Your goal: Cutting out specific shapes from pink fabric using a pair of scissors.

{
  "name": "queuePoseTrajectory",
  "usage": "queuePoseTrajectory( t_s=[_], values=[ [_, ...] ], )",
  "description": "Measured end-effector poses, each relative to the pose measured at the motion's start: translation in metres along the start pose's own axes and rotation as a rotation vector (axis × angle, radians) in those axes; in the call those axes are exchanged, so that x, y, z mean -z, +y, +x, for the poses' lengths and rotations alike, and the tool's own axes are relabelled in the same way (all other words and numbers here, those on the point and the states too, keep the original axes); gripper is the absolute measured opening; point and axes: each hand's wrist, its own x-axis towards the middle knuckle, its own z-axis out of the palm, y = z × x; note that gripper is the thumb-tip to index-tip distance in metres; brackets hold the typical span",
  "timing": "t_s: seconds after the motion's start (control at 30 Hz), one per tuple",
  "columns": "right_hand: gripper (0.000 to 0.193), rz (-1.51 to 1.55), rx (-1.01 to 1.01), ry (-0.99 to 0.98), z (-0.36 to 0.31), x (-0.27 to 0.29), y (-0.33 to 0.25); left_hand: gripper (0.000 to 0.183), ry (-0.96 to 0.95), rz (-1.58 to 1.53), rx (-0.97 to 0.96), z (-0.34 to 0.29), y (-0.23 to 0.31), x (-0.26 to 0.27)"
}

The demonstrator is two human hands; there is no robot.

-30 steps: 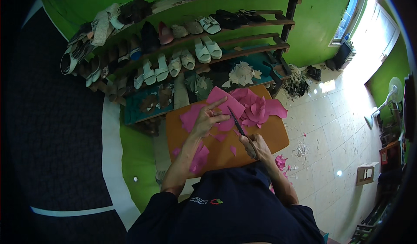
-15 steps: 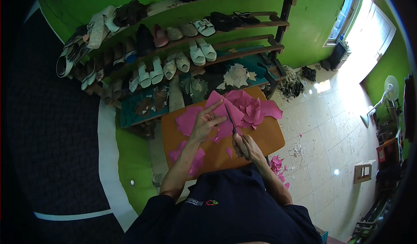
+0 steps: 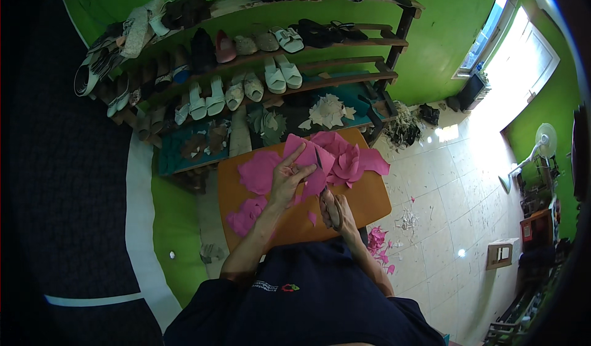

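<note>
My left hand [image 3: 285,181] grips a pink sheet [image 3: 297,151] above the table, its index finger stretched along the sheet and the thumb pressing near the cut edge. My right hand [image 3: 336,212] is closed round the handles of a pair of scissors [image 3: 324,191]. The dark blades point away from me at the sheet; one tip shows on top of it, and part of the blades is hidden by the pink material. Beyond the hands, a heap of cut pink pieces [image 3: 346,161] lies on the orange-brown table [image 3: 363,201]. More pink pieces [image 3: 247,215] rest beside my left forearm.
A wooden rack [image 3: 363,63] with sandals and shoes stands against the green wall behind the table. Pale scraps [image 3: 327,112] lie on its lowest shelf. Pink offcuts [image 3: 377,240] are on the tiled floor at the table's right. A white fan [image 3: 545,140] stands far right.
The whole scene has shifted slightly left in view. The scissors have moved against the sheet, so that the material now covers part of the blades. My left hand keeps its hold.
</note>
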Motion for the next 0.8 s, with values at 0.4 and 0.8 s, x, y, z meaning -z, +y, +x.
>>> queuePoseTrajectory(
  t_s=[0.4, 0.8],
  values=[
    [0.052, 0.047, -0.014, 0.153, -0.007, -0.017, -0.009, 0.064, 0.124, -0.153, -0.001, -0.003, -0.007, -0.026],
    [0.062, -0.131, 0.006, 0.065, -0.014, 0.0, 0.0, 0.038, 0.164, -0.02, 0.024, 0.009, 0.013, 0.0]
  ],
)
